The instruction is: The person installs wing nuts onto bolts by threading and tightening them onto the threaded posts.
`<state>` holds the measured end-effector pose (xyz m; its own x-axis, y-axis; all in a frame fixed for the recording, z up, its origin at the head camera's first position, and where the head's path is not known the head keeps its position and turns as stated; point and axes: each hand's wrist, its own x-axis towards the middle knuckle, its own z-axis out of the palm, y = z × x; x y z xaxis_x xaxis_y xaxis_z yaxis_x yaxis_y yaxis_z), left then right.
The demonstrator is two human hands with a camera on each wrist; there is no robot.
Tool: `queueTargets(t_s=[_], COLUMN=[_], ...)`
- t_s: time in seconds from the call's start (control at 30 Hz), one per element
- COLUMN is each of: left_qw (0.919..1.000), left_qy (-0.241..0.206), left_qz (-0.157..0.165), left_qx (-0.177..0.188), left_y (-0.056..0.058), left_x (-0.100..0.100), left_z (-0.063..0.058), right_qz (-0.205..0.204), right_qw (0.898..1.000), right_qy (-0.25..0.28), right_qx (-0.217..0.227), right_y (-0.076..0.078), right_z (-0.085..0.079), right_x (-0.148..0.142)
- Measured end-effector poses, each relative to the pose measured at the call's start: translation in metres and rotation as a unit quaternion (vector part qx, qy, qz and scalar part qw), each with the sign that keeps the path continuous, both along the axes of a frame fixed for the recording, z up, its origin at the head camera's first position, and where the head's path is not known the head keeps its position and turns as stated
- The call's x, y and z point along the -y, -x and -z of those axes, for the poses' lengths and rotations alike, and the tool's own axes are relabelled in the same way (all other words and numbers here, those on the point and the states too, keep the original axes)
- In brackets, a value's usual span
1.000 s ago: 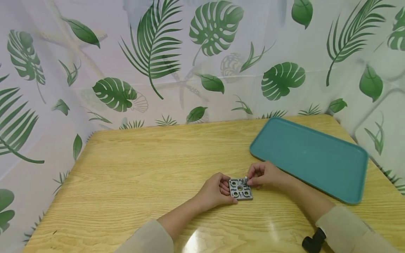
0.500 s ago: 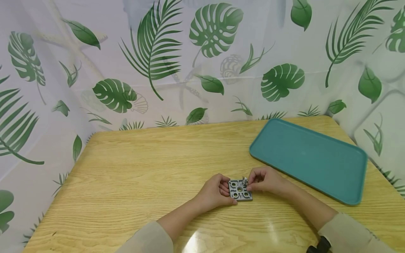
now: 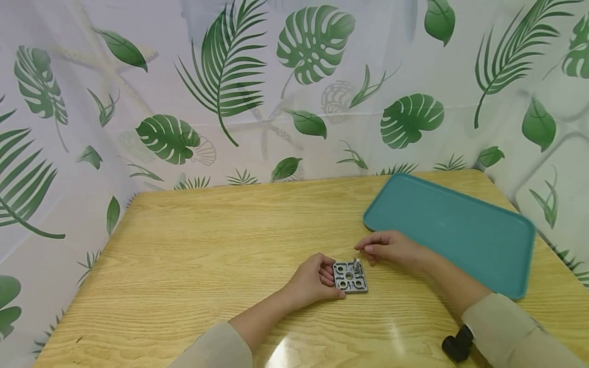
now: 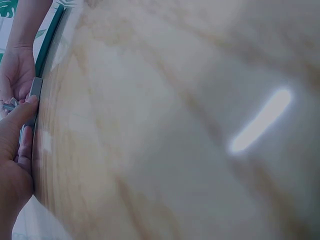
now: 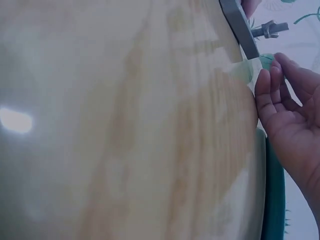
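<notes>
A square grey metal plate [image 3: 343, 287] with several round holes lies on the wooden table. My left hand [image 3: 309, 278] holds it by its left side, thumb at the near edge and fingers at the far left corner. From the plate's far right corner a threaded bolt [image 5: 283, 26] stands up, carrying what looks like a wing nut [image 5: 270, 30]. My right hand [image 3: 391, 250] hovers just beyond and to the right of that corner, fingers loosely bent, apart from the bolt. Nothing shows between its thumb and fingers in the right wrist view.
A teal rectangular tray [image 3: 453, 230] lies at the back right of the table [image 3: 221, 235], behind my right forearm. A leaf-printed cloth [image 3: 257, 92] hangs along the table's far edge and sides. A black device [image 3: 457, 345] sits at the right sleeve.
My right hand has let go of the wing nut on the bolt and moved away, up and slightly right. My left hand and the plate have stayed in place.
</notes>
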<state>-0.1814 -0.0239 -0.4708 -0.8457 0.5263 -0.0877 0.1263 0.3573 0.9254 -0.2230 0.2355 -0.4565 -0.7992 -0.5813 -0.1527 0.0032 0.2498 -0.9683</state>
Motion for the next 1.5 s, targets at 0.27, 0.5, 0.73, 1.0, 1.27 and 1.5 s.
queueTargets(t_s=[0.27, 0.5, 0.73, 1.0, 1.27, 1.5], left_qw=[1.0, 1.0, 1.0, 0.9999, 1.0, 1.0], left_qy=[-0.001, -0.001, 0.0, -0.004, -0.005, -0.003], left_qz=[0.0, 0.001, 0.002, -0.001, 0.002, -0.003], left_qx=[-0.001, 0.001, 0.004, 0.011, 0.007, 0.007], left_y=[0.001, 0.001, 0.001, 0.0, 0.001, 0.001], left_x=[0.0, 0.0, 0.001, 0.0, 0.0, 0.0], left_z=[0.0, 0.0, 0.001, 0.0, 0.001, 0.0], right_qz=[-0.066, -0.092, -0.104, -0.05, 0.059, 0.115], right_qw=[0.998, 0.995, 0.994, 0.996, 0.989, 0.985], right_qy=[-0.025, -0.033, -0.038, -0.044, -0.041, -0.039], right_qx=[0.001, -0.011, -0.02, -0.064, -0.128, -0.124], right_y=[0.005, 0.006, 0.005, -0.001, -0.021, -0.035], right_z=[-0.007, -0.007, -0.006, 0.0, 0.008, 0.008], right_x=[0.009, 0.011, 0.012, 0.009, 0.014, 0.02])
